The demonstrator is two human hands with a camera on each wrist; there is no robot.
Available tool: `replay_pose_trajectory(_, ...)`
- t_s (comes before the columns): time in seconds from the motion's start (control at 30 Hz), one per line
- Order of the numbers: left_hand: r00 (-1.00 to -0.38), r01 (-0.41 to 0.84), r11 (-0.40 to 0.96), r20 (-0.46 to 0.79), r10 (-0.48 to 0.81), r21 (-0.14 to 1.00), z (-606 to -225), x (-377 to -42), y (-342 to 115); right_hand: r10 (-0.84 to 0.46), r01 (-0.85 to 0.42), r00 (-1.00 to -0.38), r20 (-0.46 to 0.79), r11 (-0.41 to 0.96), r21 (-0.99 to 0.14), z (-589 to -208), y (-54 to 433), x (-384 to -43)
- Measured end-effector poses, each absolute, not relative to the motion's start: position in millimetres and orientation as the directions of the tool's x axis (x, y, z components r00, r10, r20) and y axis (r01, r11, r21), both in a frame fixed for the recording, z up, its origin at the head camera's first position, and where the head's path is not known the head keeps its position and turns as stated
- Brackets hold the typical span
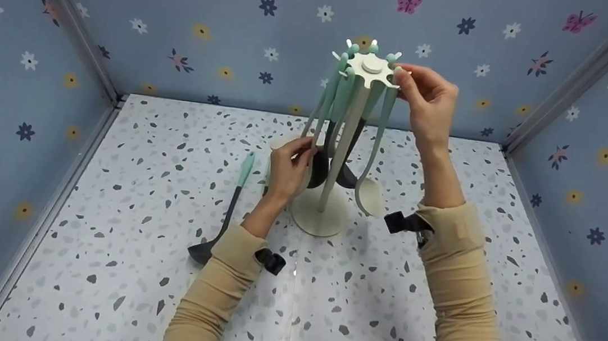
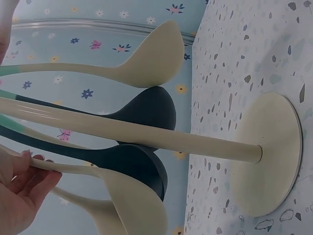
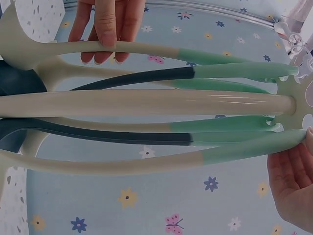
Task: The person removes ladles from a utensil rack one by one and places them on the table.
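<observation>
A cream utensil rack (image 1: 345,146) stands upright, its pole rising from a round base (image 2: 266,196). Cream and black utensils with mint handles hang around its notched top. My left hand (image 1: 288,171) is low on the rack's left side, thumb and fingers pinching the shaft of a hanging cream spoon (image 2: 134,198). At the top right, my right hand (image 1: 430,99) pinches the mint handle end of another cream spoon (image 1: 370,197), right at a hook. Between these two hang black ladles (image 2: 151,110), partly hidden behind the pole.
A black ladle (image 1: 231,208) with a mint handle lies on the speckled tabletop (image 1: 123,219), left of the rack; my left sleeve passes close to its bowl. Behind my left hand, another utensil on the table is mostly hidden. Blue flowered panels (image 1: 268,76) enclose the back and sides.
</observation>
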State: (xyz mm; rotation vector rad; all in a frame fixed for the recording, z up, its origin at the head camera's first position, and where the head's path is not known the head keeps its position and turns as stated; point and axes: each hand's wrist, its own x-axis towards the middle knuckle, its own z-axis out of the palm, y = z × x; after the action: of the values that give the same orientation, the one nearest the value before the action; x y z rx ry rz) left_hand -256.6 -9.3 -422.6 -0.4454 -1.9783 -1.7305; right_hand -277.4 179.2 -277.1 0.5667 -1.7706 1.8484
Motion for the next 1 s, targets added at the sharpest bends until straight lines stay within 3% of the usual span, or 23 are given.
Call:
replay_pose_trajectory(0.53,-0.799,0.571,0.207,0.596,-0.081,0.794,-416,-253,-20,0.08,-0.648,-0.758,0.647,0.014,-0.761,-278,180,-280)
replay_pose_trajectory(0.77,-0.785,0.582,0.222,0.612,-0.1,0.782,-393,-237,-28,0.084,-0.607,-0.793,0.603,-0.026,-0.794,-276,180,-277)
replay_pose_trajectory(1.0,-0.787,0.558,0.289,0.607,-0.114,0.778,-410,-249,-48,0.072,-0.633,-0.772,0.631,-0.003,-0.774,-277,180,-278)
